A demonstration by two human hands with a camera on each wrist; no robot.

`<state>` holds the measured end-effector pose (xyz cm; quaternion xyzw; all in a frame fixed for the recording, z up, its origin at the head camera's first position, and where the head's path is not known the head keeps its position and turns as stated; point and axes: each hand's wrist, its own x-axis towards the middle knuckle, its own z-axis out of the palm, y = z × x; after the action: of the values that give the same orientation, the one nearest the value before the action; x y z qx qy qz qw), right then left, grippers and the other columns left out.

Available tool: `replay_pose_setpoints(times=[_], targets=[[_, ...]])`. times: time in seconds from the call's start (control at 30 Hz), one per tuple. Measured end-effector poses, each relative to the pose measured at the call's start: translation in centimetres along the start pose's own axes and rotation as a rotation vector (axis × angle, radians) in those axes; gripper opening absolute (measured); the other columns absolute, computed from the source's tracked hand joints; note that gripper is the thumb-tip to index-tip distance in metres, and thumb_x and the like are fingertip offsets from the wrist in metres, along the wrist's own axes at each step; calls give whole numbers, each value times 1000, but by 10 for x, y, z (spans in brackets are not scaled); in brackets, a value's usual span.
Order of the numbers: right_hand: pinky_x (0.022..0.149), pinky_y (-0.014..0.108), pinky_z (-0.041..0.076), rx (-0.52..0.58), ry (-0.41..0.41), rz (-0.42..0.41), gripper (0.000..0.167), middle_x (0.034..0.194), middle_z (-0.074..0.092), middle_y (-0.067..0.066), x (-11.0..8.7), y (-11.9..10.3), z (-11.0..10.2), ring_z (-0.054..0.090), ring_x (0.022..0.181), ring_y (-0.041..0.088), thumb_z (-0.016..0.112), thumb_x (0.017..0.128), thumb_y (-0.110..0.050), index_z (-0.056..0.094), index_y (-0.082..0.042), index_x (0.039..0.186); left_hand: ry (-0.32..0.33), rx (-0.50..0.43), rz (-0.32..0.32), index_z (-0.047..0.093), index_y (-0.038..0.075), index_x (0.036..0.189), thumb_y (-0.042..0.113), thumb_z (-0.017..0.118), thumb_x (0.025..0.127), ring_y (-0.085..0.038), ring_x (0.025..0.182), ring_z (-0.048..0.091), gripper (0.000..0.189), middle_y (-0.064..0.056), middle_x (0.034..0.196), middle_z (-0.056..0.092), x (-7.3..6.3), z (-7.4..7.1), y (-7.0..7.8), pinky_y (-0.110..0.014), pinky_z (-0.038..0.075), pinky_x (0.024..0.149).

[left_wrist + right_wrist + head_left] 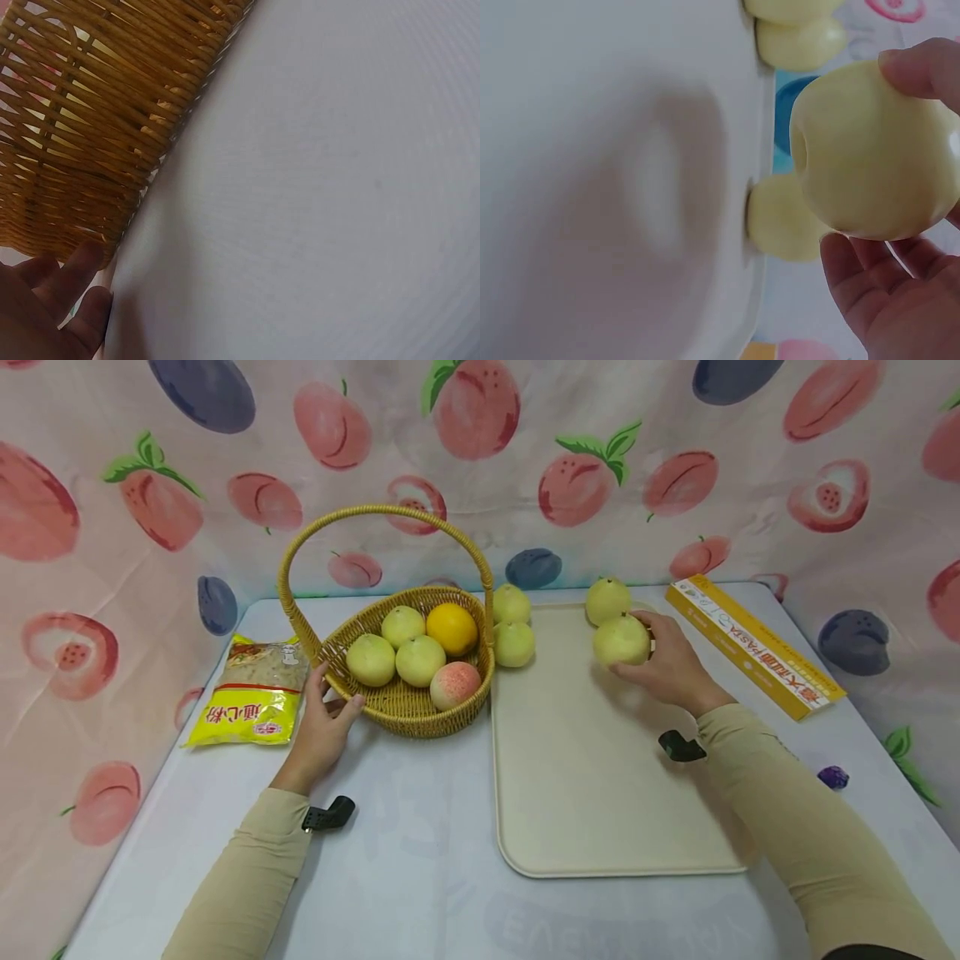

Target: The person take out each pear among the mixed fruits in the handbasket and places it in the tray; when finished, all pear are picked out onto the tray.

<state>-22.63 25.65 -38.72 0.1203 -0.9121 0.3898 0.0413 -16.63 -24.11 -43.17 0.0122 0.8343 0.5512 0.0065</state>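
Note:
My right hand [671, 664] holds a pale green apple [622, 641] between thumb and fingers, above the far part of a beige tray [600, 777]. Another green apple [607, 601] sits just behind it at the tray's far edge. Two more apples [513, 645] stand at the tray's far left corner, against a wicker basket [427, 727]. My left hand [324, 731] grips the basket's left end, thumb in front and fingers around the side. Inside the basket lie three green apples [420, 661], an orange [452, 628] and a peach [455, 685].
A yellow bag of pasta [251, 693] lies left of the basket. To the tray's right is a long orange pasta box [753, 643], with a small purple-wrapped piece [833, 777] nearer me. The basket's tall handle [386, 510] arches upward before the fruit-print cloth [630, 410].

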Motion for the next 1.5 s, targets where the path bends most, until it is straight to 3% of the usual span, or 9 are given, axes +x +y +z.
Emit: replay_pose_setpoints(times=[0.3, 0.57, 0.87, 1.5], targets=[[95, 54, 39, 4, -6, 85, 81, 136, 40, 24, 3, 8, -1, 42, 118, 38, 81, 84, -22, 36, 4, 146, -6, -11, -20, -2, 24, 160, 30, 55, 104, -43, 135, 37, 80, -23, 162, 5, 1, 0, 1, -56, 36, 107], [95, 54, 37, 0, 10, 87, 77, 134, 43, 25, 10, 13, 1, 42, 116, 38, 80, 84, -21, 40, 6, 143, -24, -15, -35, -3, 12, 159, 24, 51, 105, -48, 135, 35, 78, -29, 161, 4, -11, 0, 29, -58, 35, 108], [101, 55, 35, 7, -4, 137, 80, 138, 42, 24, 14, 17, 2, 40, 120, 39, 80, 85, -25, 37, 5, 146, -13, -11, -23, -3, 22, 160, 27, 53, 105, -45, 135, 36, 78, -25, 162, 5, 1, 0, 1, -57, 37, 106], [110, 59, 28, 32, -18, 237, 85, 144, 35, 27, 22, 22, 7, 35, 130, 41, 79, 87, -27, 31, 2, 151, -7, -16, -21, -2, 24, 160, 27, 54, 105, -43, 134, 37, 79, -24, 162, 5, -1, 0, 4, -56, 37, 107]])
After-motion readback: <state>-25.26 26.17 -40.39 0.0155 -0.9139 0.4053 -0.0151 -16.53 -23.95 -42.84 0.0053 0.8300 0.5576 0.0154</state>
